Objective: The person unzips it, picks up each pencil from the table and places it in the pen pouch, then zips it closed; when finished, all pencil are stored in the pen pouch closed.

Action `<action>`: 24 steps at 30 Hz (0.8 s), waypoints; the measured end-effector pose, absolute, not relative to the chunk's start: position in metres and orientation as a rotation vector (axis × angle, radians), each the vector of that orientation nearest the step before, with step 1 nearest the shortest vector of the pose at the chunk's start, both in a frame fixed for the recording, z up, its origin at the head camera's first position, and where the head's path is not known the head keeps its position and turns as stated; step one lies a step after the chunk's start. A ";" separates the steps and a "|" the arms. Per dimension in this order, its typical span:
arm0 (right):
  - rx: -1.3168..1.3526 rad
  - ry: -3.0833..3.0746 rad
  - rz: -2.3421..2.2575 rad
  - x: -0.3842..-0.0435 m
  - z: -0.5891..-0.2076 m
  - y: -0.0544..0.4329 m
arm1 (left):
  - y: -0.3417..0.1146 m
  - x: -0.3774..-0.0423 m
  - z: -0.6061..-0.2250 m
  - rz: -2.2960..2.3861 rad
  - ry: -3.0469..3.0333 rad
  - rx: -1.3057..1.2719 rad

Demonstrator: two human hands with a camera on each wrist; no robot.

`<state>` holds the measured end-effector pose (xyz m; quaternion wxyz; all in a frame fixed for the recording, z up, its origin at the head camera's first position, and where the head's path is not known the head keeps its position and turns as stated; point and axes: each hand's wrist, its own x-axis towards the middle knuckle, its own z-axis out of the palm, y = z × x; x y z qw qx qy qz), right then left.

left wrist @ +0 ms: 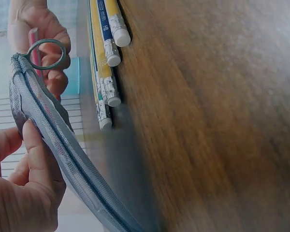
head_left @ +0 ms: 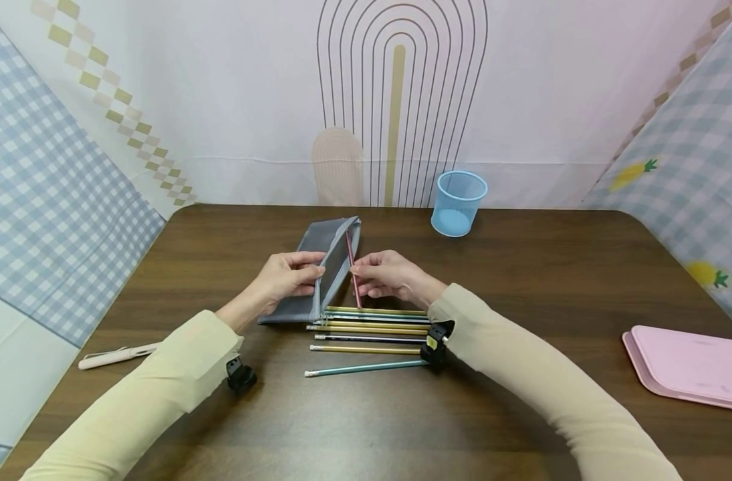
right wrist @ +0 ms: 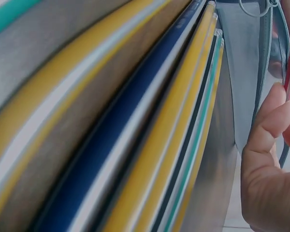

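A grey zippered pencil pouch [head_left: 308, 238] stands tilted on the table, its mouth spread toward the right. My left hand [head_left: 286, 275] pinches the near edge of that mouth between thumb and fingers. A red pencil [head_left: 353, 272] is pinched in my right hand [head_left: 390, 274], its upper end at the pouch opening. In the left wrist view a ring [left wrist: 47, 54] hangs at the zipper's end, in front of the right hand. Several pencils, yellow [head_left: 366, 349], dark blue [head_left: 372, 339] and teal [head_left: 366, 368], lie in a row below the right hand, eraser ends to the left.
A blue mesh pen cup [head_left: 454, 204] stands at the back of the brown table [head_left: 552, 280]. At the right edge lies a pink flat case [head_left: 693, 366]. A white pen [head_left: 115, 356] rests at the left, beside the left forearm.
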<state>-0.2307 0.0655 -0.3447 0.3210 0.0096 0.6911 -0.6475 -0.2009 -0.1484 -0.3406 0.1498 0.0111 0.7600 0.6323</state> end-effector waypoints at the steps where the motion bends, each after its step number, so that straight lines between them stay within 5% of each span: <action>1: 0.032 1.807 -1.712 -0.231 -0.344 0.063 | -0.148 -0.201 -0.340 1.815 2.182 0.032; 24: 0.112 1.731 -1.799 -0.230 -0.339 0.035 | -0.147 -0.200 -0.337 1.769 2.215 0.046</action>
